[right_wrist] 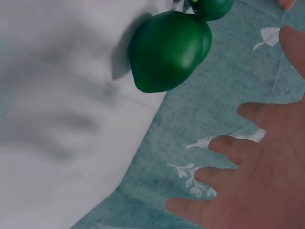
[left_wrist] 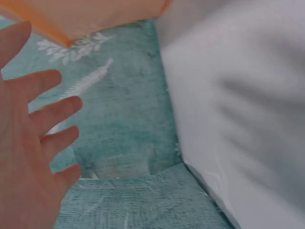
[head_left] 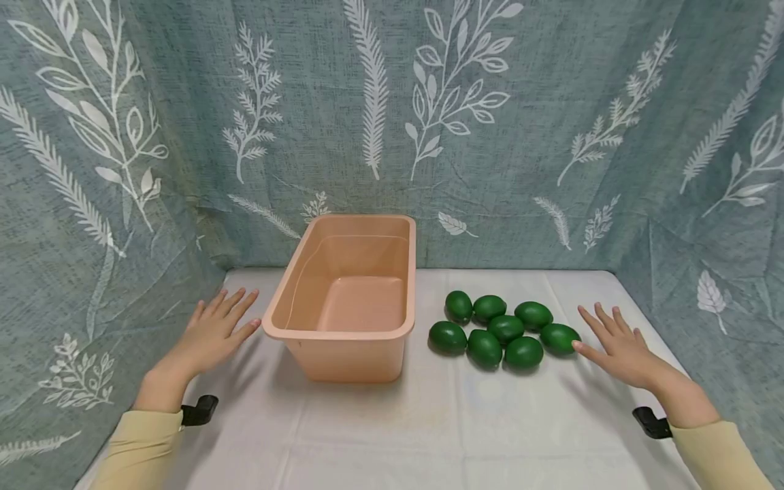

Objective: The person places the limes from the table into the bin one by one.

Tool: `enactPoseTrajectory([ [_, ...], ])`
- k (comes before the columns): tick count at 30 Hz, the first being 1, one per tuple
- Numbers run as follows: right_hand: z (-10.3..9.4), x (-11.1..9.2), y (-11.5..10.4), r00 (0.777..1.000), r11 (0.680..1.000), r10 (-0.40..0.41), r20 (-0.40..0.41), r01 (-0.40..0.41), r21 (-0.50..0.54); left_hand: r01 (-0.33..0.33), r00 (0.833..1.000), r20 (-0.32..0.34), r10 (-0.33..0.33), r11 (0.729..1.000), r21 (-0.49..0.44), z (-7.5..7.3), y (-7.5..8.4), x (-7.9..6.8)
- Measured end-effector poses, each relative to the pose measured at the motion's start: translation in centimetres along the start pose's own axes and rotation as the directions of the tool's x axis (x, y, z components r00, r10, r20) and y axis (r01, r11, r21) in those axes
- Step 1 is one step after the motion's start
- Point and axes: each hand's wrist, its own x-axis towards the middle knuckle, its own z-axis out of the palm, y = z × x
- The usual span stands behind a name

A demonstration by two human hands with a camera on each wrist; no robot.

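Observation:
An orange-pink plastic tub (head_left: 352, 357) stands left of the table's middle, with nothing inside it. To its right lies a cluster of several dark green limes (head_left: 505, 329), close together on the white cloth. My left hand (head_left: 214, 333), fingers spread, hovers beside the tub's left rim and holds nothing. Over at the right, my right hand (head_left: 621, 347) is also spread and bare, its thumb near the rightmost lime (head_left: 560, 339). In the right wrist view a single lime (right_wrist: 164, 52) shows large, apart from the fingers. The left wrist view catches the tub's side (left_wrist: 105, 14) above the fingers.
A white cloth (head_left: 429, 435) covers the table. Grey-green curtains (head_left: 527, 224) with white leaf prints hang behind it and along both sides. Each wrist wears a small black camera, one at the left (head_left: 200, 410) and one at the right (head_left: 652, 422).

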Motion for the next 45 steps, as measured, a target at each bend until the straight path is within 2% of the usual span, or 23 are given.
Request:
enactPoseTrajectory([
  [6, -0.2, 0.3, -0.6, 0.999, 0.999, -0.029, -0.034, 0.031, 0.036, -0.09, 0.992, -0.101, 0.079, 0.99, -0.11, -1.4, 1.1, -0.1],
  [12, -0.1, 0.6, -1.4, 0.998, 0.993, -0.042, -0.042, 0.047, 0.104, -0.112, 0.988, -0.13, 0.083, 0.965, -0.237, -2.4, 2.3, -0.4],
  [20, 0.7, 0.9, -2.1, 0.991, 0.992, -0.064, -0.115, 0.076, 0.102, -0.142, 0.98, -0.171, 0.101, 0.958, -0.247, -3.3, 3.8, -0.5],
  [25, 1.1, 1.1, -2.2, 0.99, 0.992, -0.052, -0.132, 0.067, 0.108, -0.135, 0.983, -0.158, 0.096, 0.958, -0.255, -3.5, 4.4, -0.6],
  [35, 1.9, 1.6, -1.5, 0.991, 0.992, -0.02, -0.136, 0.037, 0.119, -0.095, 0.994, -0.071, 0.078, 0.956, -0.276, -4.0, 5.3, -0.4],
  [45, 2.5, 1.9, -0.5, 0.992, 0.991, -0.001, -0.126, 0.018, 0.134, -0.083, 0.997, -0.034, 0.076, 0.924, -0.373, -3.7, 5.7, -0.2],
])
